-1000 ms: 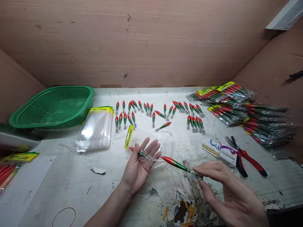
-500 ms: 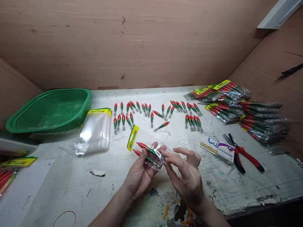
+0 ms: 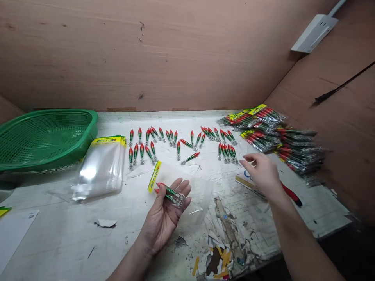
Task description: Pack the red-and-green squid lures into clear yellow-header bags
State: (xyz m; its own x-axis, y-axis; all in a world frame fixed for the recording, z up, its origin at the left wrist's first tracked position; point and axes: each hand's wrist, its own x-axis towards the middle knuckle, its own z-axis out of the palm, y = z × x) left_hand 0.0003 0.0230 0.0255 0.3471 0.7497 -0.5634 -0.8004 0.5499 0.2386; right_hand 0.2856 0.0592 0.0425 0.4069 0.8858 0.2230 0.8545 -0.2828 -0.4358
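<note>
My left hand (image 3: 165, 216) is closed on a clear plastic bag (image 3: 202, 197) with a yellow "BCT LURE" header, thumb on top and palm beneath. In that bag lie two red-and-green fishing lures (image 3: 170, 194), their hook ends toward my fingertips. My right hand (image 3: 260, 171) is over the white box (image 3: 244, 183), with thumb and forefinger apart and nothing visible between them. Just left of its fingertips is a tight group of loose lures (image 3: 227, 153) on the table. The red-handled pliers (image 3: 292, 194) are partly hidden behind my right wrist.
A stack of header bags (image 3: 101, 168) lies beside a green basket (image 3: 49, 142) at the left. More loose lures (image 3: 142, 152) are spread across the table's middle. Filled lure packs (image 3: 301, 156) are piled at the right back. Torn, peeling table covering (image 3: 218, 257) shows in front.
My right hand has left the bag and moved right and away from me, over the box. My left hand still holds the bag. The camera view has shifted to the right.
</note>
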